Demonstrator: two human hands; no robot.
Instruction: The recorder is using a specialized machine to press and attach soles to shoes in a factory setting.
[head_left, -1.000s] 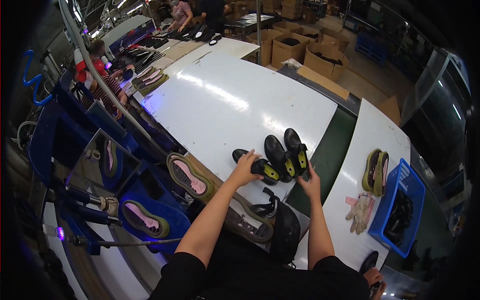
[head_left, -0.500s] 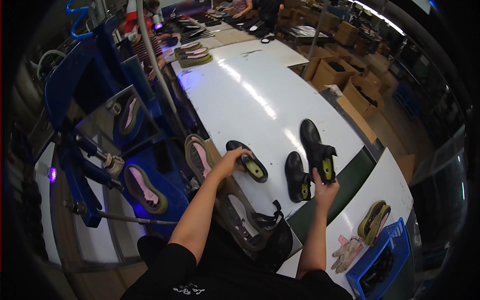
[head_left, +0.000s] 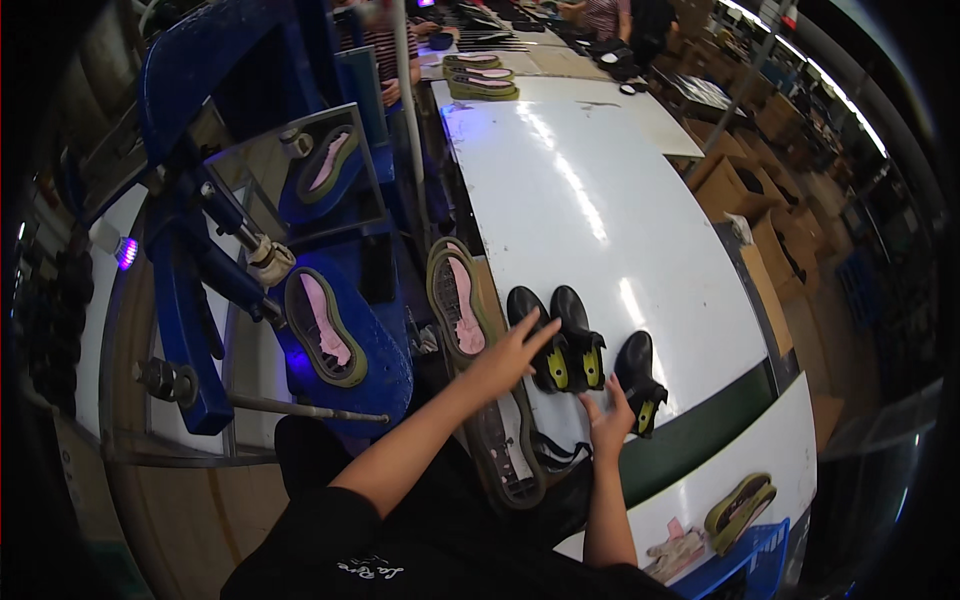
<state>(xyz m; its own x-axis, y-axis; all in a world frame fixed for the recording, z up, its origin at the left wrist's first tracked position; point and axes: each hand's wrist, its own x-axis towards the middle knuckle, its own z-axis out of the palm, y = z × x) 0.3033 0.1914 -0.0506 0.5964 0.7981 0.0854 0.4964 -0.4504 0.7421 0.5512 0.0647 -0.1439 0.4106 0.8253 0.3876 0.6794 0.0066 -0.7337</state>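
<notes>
Three black shoes with yellow-green insoles stand on the white table, heels toward me. Two of them, the left shoe and the middle shoe, are side by side; the right shoe is a little apart. My left hand is at the left shoe with its fingers spread, overlapping it. Just behind the middle shoe's heel is my right hand, thumb and fingers apart and holding nothing; whether it touches a shoe I cannot tell. An olive sole with a pink lining lies left of the shoes, with another sole nearer me.
A blue press machine on the left bears a sole, beside a mirror. Lower right are stacked soles, a glove and a blue basket. Cardboard boxes stand at right; people work beyond the table.
Both hands have let go of the shoes they held, which now stand together on the table. My view has turned left, so the scene sits further right.
</notes>
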